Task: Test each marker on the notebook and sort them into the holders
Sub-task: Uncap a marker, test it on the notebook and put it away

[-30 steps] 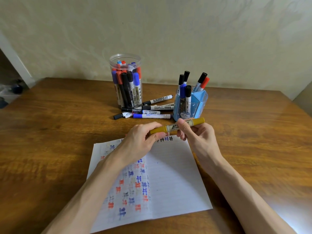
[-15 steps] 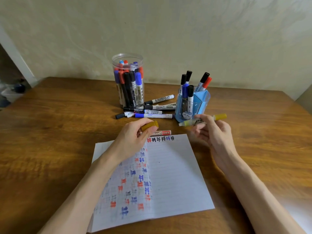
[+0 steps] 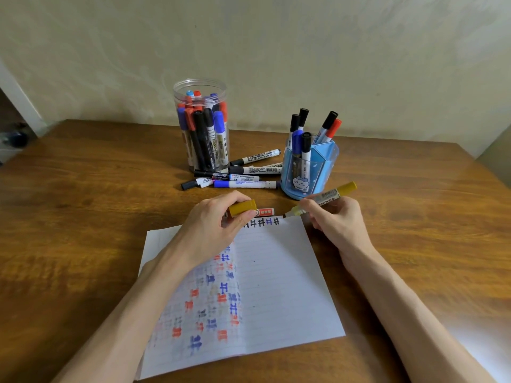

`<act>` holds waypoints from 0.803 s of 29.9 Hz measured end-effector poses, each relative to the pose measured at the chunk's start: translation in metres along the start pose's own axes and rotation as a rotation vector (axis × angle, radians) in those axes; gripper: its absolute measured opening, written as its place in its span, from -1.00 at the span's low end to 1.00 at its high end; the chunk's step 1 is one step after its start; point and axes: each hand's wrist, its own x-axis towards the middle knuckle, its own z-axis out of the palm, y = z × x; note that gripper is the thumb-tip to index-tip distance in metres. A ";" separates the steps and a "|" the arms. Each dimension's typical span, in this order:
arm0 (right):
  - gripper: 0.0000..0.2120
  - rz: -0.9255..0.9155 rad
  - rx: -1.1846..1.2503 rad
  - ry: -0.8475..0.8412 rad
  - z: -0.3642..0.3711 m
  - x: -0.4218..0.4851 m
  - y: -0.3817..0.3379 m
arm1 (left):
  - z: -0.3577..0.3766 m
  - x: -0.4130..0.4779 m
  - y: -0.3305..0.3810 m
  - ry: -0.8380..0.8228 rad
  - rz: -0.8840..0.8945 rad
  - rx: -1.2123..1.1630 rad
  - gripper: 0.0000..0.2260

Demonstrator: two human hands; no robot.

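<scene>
While my left hand pinches the yellow cap, my right hand grips the uncapped marker, tip at the notebook's far right corner.

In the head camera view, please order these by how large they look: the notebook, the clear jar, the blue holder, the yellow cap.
1. notebook, largest, though it also lies nearest the camera.
2. clear jar.
3. blue holder, somewhat smaller than the jar.
4. yellow cap, smallest, held in the left hand.
</scene>
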 end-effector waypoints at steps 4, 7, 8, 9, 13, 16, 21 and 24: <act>-0.86 -0.021 -0.016 -0.003 0.000 -0.001 0.001 | 0.001 -0.001 0.001 0.001 -0.001 0.006 -0.76; -0.87 -0.041 -0.036 -0.016 0.001 -0.002 0.002 | 0.000 0.000 0.001 0.008 -0.005 0.015 -0.76; -0.87 -0.051 -0.039 -0.017 0.001 -0.002 0.003 | 0.000 0.000 0.001 0.009 -0.003 0.016 -0.76; -0.88 -0.061 -0.044 -0.019 0.001 -0.001 0.004 | -0.001 0.000 0.002 0.010 0.000 0.015 -0.76; -0.90 -0.104 -0.067 -0.039 0.000 0.002 0.009 | -0.001 0.000 0.001 0.008 -0.001 0.013 -0.77; -0.88 -0.127 -0.119 -0.040 0.001 0.006 0.012 | 0.000 0.000 -0.001 0.000 -0.008 0.018 -0.75; -0.93 -0.114 -0.105 -0.001 0.001 0.008 0.016 | 0.001 -0.001 -0.001 -0.003 -0.018 0.022 -0.73; -0.97 -0.087 -0.041 0.010 0.001 0.006 0.013 | 0.000 -0.001 -0.001 0.000 -0.021 0.027 -0.73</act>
